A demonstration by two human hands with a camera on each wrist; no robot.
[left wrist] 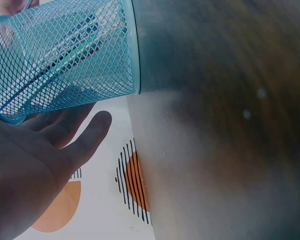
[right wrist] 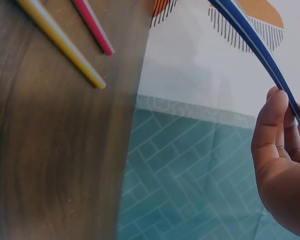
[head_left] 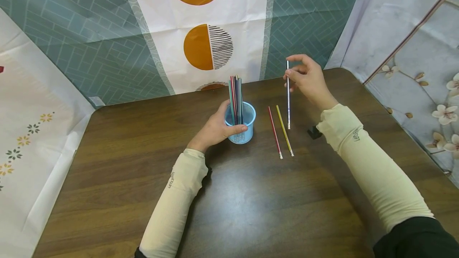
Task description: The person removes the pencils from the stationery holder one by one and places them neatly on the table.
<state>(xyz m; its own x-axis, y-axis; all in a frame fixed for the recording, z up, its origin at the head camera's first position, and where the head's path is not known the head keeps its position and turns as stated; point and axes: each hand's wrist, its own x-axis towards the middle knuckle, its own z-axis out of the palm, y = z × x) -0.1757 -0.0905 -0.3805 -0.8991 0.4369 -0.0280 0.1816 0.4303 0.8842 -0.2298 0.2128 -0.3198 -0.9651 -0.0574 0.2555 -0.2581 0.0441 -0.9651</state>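
A light blue mesh pencil cup [head_left: 250, 124] stands on the table, holding several pencils [head_left: 235, 96] upright. My left hand [head_left: 214, 127] grips it from the left, thumb across the front. In the left wrist view the mesh wall [left wrist: 80, 65] shows pencils through it, beside the left hand [left wrist: 35, 170]. My right hand [head_left: 309, 81] pinches a blue-and-white pencil [head_left: 288, 104] near its top end, eraser end down. The right wrist view shows that pencil [right wrist: 260, 47] between thumb and fingers. A red pencil [head_left: 275, 131] and a yellow pencil [head_left: 285, 130] lie between the cup and my right hand.
The brown wooden table [head_left: 118, 182] meets a patterned cloth backdrop [head_left: 165, 47] along its far edge. A floral cloth [head_left: 423, 83] hangs at the right, and a white cloth [head_left: 32, 102] at the left. A small black object [head_left: 314, 132] shows beneath the right wrist.
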